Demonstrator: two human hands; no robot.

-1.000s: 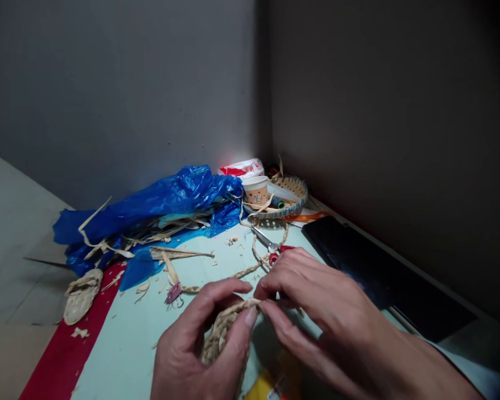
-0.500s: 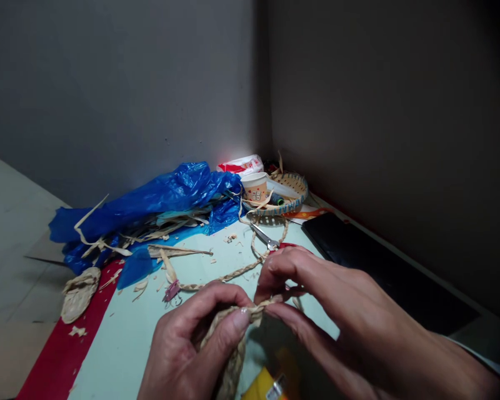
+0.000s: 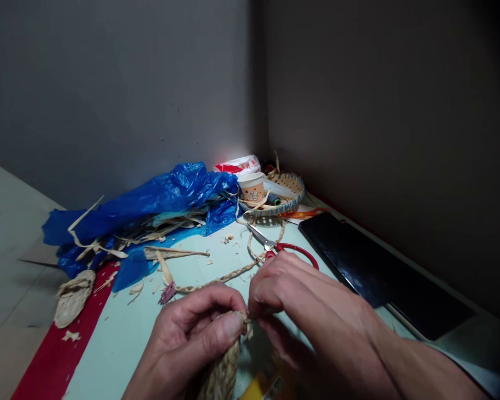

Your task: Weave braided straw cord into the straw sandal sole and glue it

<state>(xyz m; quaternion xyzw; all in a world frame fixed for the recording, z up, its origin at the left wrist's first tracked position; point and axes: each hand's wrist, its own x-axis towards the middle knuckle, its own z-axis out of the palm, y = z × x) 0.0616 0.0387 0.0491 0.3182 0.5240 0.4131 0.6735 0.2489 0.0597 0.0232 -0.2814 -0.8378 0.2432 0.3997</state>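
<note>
My left hand is closed, thumb and forefinger pinching the top edge of a braided straw piece that hangs down toward me. My right hand meets it from the right, its fingertips pinched on the same straw end at the braid's top. A long braided straw cord runs from the hands across the pale table toward red-handled scissors lying just beyond my right hand.
A crumpled blue plastic bag with loose straw strips lies at the back left. A paper cup and a woven tray sit in the corner. A black flat slab lies along the right wall. A small woven disc rests by a red strip.
Both hands drew closer to me and lower in view, uncovering the scissors' red handles. The braid's top is now pinched tighter between both hands.
</note>
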